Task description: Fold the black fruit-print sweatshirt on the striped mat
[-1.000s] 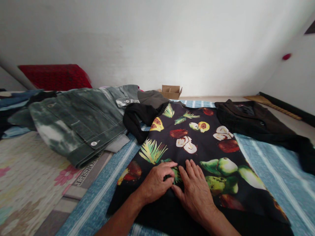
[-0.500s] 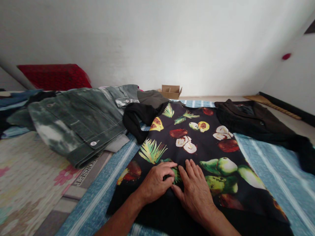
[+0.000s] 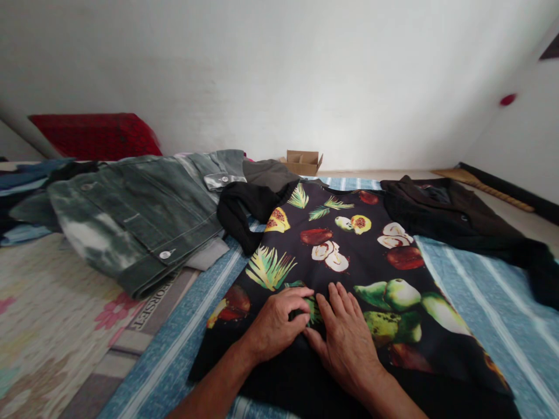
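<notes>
A black sweatshirt (image 3: pixel 349 273) printed with fruit and leaves lies spread out, front up, with a plain black hem toward me. On its lower middle rests my left hand (image 3: pixel 279 320), fingers bent and apart, nothing in them. Beside it my right hand (image 3: pixel 347 331) lies flat on the print with its fingers stretched out. The two thumbs come close together. One black sleeve (image 3: pixel 242 212) is bunched at the sweatshirt's upper left.
At left lies a grey-green denim jacket (image 3: pixel 144 215) over a floral cover (image 3: pixel 56 314). Dark clothing (image 3: pixel 463 209) lies at the right on a blue striped sheet (image 3: pixel 454 273). A small cardboard box (image 3: pixel 303 162) and a red object (image 3: pixel 96 137) stand near the wall.
</notes>
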Motion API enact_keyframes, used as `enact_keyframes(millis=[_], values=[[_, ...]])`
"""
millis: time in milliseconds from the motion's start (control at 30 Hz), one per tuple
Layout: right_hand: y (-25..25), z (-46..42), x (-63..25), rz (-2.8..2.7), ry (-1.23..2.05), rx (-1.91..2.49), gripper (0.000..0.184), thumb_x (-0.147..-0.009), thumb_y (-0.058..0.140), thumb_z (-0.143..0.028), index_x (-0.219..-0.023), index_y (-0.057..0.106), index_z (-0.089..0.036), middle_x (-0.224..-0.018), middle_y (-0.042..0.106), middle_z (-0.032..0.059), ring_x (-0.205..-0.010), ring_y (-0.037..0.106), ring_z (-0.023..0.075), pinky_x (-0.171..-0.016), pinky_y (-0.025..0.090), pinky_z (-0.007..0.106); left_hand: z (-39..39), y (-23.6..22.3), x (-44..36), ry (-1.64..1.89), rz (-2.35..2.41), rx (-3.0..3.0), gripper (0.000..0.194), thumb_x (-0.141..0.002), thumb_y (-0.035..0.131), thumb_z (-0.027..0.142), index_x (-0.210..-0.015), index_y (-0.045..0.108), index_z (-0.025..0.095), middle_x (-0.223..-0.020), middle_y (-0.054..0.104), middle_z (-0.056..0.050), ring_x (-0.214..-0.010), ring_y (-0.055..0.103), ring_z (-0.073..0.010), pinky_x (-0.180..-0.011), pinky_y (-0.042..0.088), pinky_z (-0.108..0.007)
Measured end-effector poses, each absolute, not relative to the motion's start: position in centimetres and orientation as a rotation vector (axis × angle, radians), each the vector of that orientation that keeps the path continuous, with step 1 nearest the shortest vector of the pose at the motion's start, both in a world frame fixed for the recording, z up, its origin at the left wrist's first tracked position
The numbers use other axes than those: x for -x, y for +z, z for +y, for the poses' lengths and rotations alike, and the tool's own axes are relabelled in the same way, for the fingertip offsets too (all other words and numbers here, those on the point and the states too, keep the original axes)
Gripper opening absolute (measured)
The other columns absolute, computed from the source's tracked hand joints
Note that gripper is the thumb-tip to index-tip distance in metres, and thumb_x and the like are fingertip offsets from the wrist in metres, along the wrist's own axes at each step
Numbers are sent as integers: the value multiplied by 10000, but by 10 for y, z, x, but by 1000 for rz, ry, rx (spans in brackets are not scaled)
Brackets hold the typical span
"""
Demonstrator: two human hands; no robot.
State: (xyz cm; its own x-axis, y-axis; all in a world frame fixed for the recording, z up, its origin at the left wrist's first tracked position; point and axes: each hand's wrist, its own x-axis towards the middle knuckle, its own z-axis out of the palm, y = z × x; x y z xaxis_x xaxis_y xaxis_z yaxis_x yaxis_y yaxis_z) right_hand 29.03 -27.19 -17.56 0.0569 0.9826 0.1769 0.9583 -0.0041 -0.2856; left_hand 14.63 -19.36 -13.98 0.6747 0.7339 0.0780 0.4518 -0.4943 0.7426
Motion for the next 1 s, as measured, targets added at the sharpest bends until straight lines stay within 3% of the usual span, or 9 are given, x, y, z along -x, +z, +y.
enact_keyframes(millis=[1000], values=[[-173, -271, -290, -1951, 141, 2026, 608, -828, 469, -566, -1277, 525, -160, -1383, 397, 183, -1311, 288, 319, -1061, 239, 451, -194, -140, -146, 483, 931, -2176, 154, -696, 544, 96, -755, 642, 199, -1197, 611, -40, -1129, 534, -176, -990, 372, -292]])
